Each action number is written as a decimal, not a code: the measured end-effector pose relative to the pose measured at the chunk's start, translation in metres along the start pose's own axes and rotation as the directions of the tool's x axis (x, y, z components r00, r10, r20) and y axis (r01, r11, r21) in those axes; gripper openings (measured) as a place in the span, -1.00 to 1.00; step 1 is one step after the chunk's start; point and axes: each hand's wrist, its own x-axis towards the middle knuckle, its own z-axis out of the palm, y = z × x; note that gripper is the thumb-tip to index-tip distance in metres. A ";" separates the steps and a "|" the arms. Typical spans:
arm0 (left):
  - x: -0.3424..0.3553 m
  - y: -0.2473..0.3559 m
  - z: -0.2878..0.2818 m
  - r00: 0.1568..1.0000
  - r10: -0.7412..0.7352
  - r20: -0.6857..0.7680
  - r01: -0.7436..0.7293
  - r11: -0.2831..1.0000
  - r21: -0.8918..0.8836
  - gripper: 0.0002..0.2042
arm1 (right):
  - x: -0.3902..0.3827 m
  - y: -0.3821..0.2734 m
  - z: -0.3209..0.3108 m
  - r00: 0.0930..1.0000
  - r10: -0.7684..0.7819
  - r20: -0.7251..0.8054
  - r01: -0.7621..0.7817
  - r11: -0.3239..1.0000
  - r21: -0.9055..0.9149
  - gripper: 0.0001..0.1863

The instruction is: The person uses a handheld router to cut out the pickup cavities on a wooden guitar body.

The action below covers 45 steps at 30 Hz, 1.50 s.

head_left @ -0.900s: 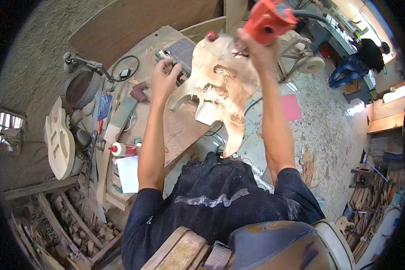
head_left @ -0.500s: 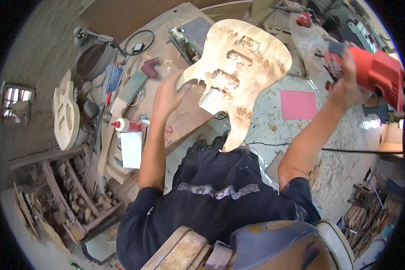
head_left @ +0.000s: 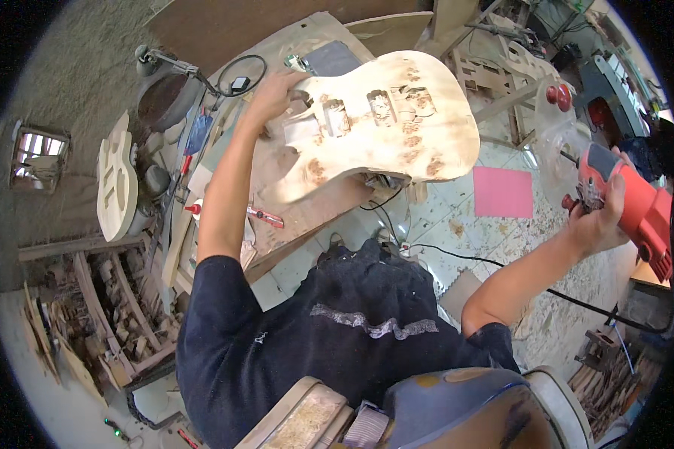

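Observation:
A pale wooden guitar body (head_left: pixel 359 138) with routed pockets and dark knots lies tilted over the workbench's front right corner; its lower left part is smeared by motion. My left hand (head_left: pixel 281 90) grips the body at its far left end, with the fingers partly hidden. Away to the right, my right hand (head_left: pixel 599 213) is closed around a red handheld router (head_left: pixel 640 209). The router is held on its side, clear of the wood. Its clear base plate carries a red knob (head_left: pixel 559 97), and a thin bit points out toward the left.
The wooden workbench (head_left: pixel 299 224) bears a red-capped bottle, a red cutter (head_left: pixel 266 218) and a coiled cable. A second guitar body (head_left: pixel 117 183) leans at the left. On the floor are a pink sheet (head_left: pixel 503 192), a black power cord (head_left: pixel 464 256) and, lower left, a bin of wood scraps (head_left: pixel 127 314).
The guitar body has turned from upright to lying sideways and shifted toward the bench. My left hand moved farther away with it. My right hand lowered the router slightly to the right.

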 end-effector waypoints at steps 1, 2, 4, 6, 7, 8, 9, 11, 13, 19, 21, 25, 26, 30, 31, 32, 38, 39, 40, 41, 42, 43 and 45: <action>0.012 0.002 0.002 0.998 0.058 -0.038 -0.056 0.996 0.067 -0.57 | -0.001 -0.004 -0.003 0.998 0.061 -0.008 -0.061 0.996 -0.060 -0.46; 0.023 0.005 0.004 0.990 0.118 -0.073 -0.107 0.985 0.137 -0.57 | 0.000 -0.003 0.000 0.998 0.062 -0.011 -0.062 0.996 -0.059 -0.46; 0.042 0.006 0.009 0.989 0.126 -0.070 -0.113 0.979 0.170 -0.59 | 0.000 -0.003 0.001 0.996 -0.008 -0.084 0.007 1.000 -0.018 -0.48; 0.054 0.011 0.011 0.991 0.120 -0.064 -0.107 0.977 0.184 -0.59 | 0.000 0.002 -0.008 0.998 0.029 -0.050 -0.031 0.999 -0.037 -0.47; 0.056 0.016 0.010 0.990 0.127 -0.062 -0.114 0.977 0.183 -0.59 | 0.001 0.005 -0.012 0.998 0.067 -0.012 -0.068 0.996 -0.055 -0.46; 0.054 0.019 0.009 0.993 0.094 -0.074 -0.075 0.970 0.230 -0.59 | 0.001 0.008 -0.012 0.998 0.067 -0.015 -0.067 0.996 -0.058 -0.46; 0.053 0.028 0.006 0.994 0.066 -0.085 -0.040 0.960 0.277 -0.60 | 0.000 0.010 -0.011 0.998 0.056 -0.014 -0.057 0.996 -0.062 -0.47; 0.050 0.047 0.007 0.979 0.107 -0.176 -0.087 0.989 0.117 -0.63 | 0.003 0.020 -0.011 0.999 0.045 -0.013 -0.046 0.997 -0.068 -0.47; 0.036 0.085 0.006 0.976 0.079 -0.201 -0.115 0.979 -0.171 -0.74 | 0.007 0.034 -0.011 0.998 -0.046 -0.035 0.045 0.999 -0.029 -0.45; 0.015 0.119 0.014 0.972 0.203 -0.121 -0.221 0.962 -0.161 -0.78 | 0.009 0.025 0.002 0.997 0.078 -0.020 -0.078 0.997 -0.003 -0.45; 0.014 0.119 0.012 0.980 0.156 -0.124 -0.177 0.965 -0.191 -0.76 | 0.012 0.027 0.005 0.997 0.072 -0.010 -0.073 0.997 -0.004 -0.44; 0.014 0.124 0.008 0.987 0.154 -0.046 -0.161 0.955 -0.247 -0.72 | 0.015 0.039 0.006 0.998 0.058 0.017 -0.058 0.998 0.018 -0.42; 0.015 0.126 0.007 0.981 0.188 -0.037 -0.192 0.957 -0.219 -0.69 | 0.016 0.042 0.006 0.998 0.063 0.016 -0.063 0.998 0.019 -0.42; 0.021 0.132 0.006 0.969 0.247 0.028 -0.236 0.950 -0.203 -0.64 | 0.015 0.049 0.012 0.989 0.146 0.028 -0.147 0.987 0.069 -0.42; 0.021 0.133 0.006 0.957 0.287 0.048 -0.273 0.942 -0.198 -0.64 | 0.015 0.050 0.014 0.992 0.120 0.022 -0.121 0.992 0.045 -0.41; 0.020 0.134 0.006 0.943 0.327 0.068 -0.309 0.931 -0.193 -0.65 | 0.015 0.053 0.016 0.992 0.123 0.023 -0.124 0.991 0.046 -0.41; 0.012 0.136 0.009 0.923 0.378 0.074 -0.358 0.912 -0.201 -0.69 | 0.013 0.057 0.021 1.000 0.025 0.002 -0.025 0.999 0.041 -0.42; 0.010 0.132 0.010 0.922 0.380 0.073 -0.359 0.911 -0.203 -0.69 | 0.012 0.053 0.021 0.998 0.057 0.006 -0.058 0.998 0.034 -0.43; 0.009 0.126 0.011 0.961 0.274 0.037 -0.241 0.896 -0.372 -0.69 | 0.012 0.051 0.021 0.996 0.089 0.010 -0.089 0.996 0.026 -0.44; 0.008 0.121 0.012 0.987 0.160 0.022 -0.124 0.838 -0.532 -0.68 | 0.012 0.052 0.020 0.996 0.086 0.009 -0.086 0.996 0.022 -0.44; 0.008 0.118 0.014 0.986 0.167 0.021 -0.130 0.833 -0.537 -0.68 | 0.013 0.054 0.017 0.997 0.071 0.023 -0.072 0.996 0.046 -0.45; 0.009 0.115 0.015 0.990 0.122 -0.071 -0.140 0.892 -0.429 -0.67 | 0.013 0.054 0.017 0.998 0.053 0.038 -0.056 0.996 0.070 -0.46; 0.010 0.117 0.017 0.981 0.118 -0.151 -0.157 0.947 -0.280 -0.68 | 0.011 0.046 0.018 0.998 0.050 0.036 -0.051 0.997 0.051 -0.48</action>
